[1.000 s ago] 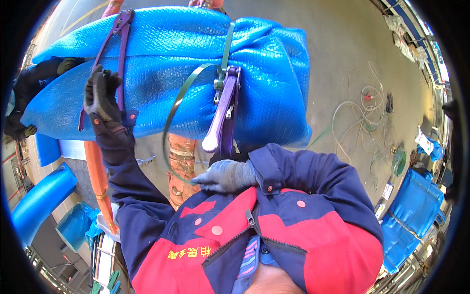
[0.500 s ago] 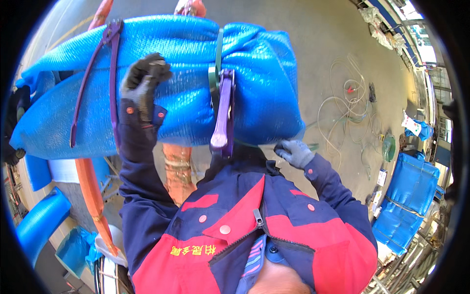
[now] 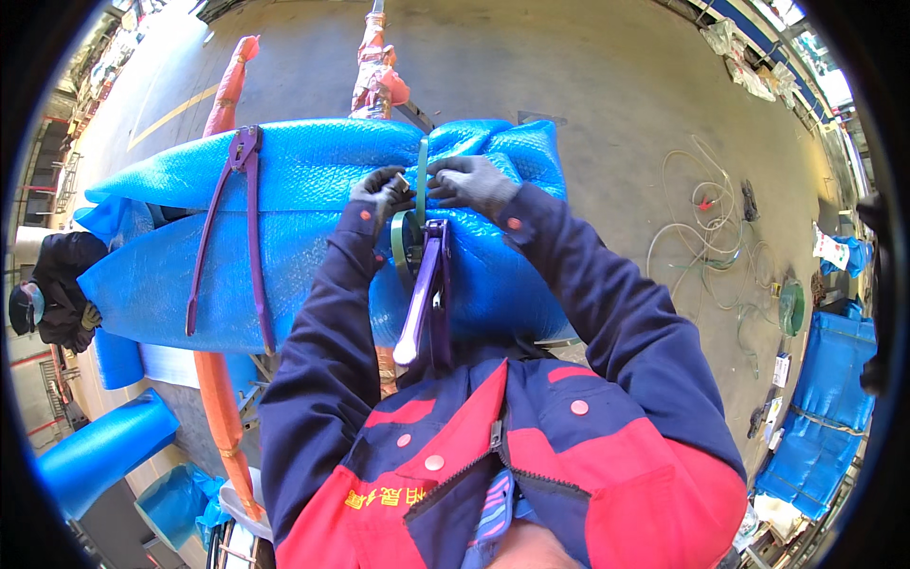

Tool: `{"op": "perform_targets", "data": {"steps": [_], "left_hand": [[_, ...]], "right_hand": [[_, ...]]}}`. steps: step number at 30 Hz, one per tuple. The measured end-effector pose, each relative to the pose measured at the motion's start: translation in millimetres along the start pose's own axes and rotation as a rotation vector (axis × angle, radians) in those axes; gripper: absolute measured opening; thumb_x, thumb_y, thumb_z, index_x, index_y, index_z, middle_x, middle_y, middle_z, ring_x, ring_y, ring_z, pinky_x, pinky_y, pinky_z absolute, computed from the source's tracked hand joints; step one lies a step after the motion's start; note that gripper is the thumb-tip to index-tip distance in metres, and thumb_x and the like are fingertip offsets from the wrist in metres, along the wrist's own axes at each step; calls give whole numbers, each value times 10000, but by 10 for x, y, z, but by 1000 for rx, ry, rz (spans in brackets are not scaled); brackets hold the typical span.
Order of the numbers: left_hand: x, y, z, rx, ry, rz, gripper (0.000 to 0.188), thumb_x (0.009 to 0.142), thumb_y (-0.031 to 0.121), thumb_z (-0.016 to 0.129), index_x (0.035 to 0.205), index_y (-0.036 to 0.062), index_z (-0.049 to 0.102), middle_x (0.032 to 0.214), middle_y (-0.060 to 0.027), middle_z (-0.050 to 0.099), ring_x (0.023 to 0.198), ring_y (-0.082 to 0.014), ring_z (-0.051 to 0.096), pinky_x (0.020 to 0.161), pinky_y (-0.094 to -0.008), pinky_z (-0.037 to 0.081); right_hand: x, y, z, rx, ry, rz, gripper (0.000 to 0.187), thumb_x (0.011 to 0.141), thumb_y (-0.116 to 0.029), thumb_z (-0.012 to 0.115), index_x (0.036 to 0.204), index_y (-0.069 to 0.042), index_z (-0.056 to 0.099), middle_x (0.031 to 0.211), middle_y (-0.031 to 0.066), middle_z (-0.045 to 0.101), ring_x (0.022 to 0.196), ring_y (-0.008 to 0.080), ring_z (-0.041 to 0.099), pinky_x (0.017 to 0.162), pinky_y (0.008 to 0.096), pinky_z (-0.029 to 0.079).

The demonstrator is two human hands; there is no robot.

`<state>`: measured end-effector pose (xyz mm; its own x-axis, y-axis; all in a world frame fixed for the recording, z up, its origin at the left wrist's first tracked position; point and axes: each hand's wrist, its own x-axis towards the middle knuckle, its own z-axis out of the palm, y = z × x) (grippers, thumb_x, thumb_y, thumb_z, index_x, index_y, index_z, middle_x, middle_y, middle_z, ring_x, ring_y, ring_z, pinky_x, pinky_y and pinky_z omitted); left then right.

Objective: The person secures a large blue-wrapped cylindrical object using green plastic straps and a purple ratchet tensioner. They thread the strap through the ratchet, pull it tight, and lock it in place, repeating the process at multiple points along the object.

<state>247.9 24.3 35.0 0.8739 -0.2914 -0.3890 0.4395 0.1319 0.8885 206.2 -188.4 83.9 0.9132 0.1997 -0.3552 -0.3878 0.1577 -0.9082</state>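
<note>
Strapping step, by the look of it: both gloved hands meet on the green plastic strap [image 3: 421, 171] atop the long blue bubble-wrapped bundle [image 3: 313, 237], centre scene. Left hand [image 3: 381, 192] pinches a small metal seal; right hand [image 3: 466, 180] grips the strap just beside it. Purple-handled tensioner tool [image 3: 425, 294] hangs near. Next likely needs seal seated, then tensioning.

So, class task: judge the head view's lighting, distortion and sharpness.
Head view: hard sunlight on the concrete floor, sheen on the blue wrapped bundle; fisheye bends the edges, black rim; left hand and right hand at the green strap look sharp.
</note>
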Motion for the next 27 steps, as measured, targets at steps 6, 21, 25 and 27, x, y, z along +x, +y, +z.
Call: {"op": "perform_targets", "data": {"steps": [6,21,25,27], "left_hand": [[244,-476,-43,63,221,11,251,943,138,695,1144,12,614,933,-107,709,811,-194,720,681,-301,604],[200,-474,-154,108,23,159,230,969,12,603,1198,10,618,1046,-101,694,884,-178,687,772,-304,594],[211,-432,-227,250,-44,77,224,951,33,637,1172,11,671,975,-69,710,842,-153,674,765,-287,564],[233,-407,-221,353,-59,118,227,947,41,648,1170,6,673,970,-70,714,839,-148,675,761,-288,562]], "right_hand": [[599,470,-76,-123,51,349,221,954,-191,616,1050,6,651,852,98,650,713,178,622,603,287,520],[588,270,81,-19,40,484,178,998,-144,503,1114,-97,630,870,54,694,672,135,661,457,252,444],[491,342,77,270,145,456,198,983,-92,506,1158,-89,600,837,28,660,689,126,656,486,231,487],[476,382,86,333,206,446,217,967,-69,514,1162,-83,607,865,48,668,702,153,672,517,256,520]]}}
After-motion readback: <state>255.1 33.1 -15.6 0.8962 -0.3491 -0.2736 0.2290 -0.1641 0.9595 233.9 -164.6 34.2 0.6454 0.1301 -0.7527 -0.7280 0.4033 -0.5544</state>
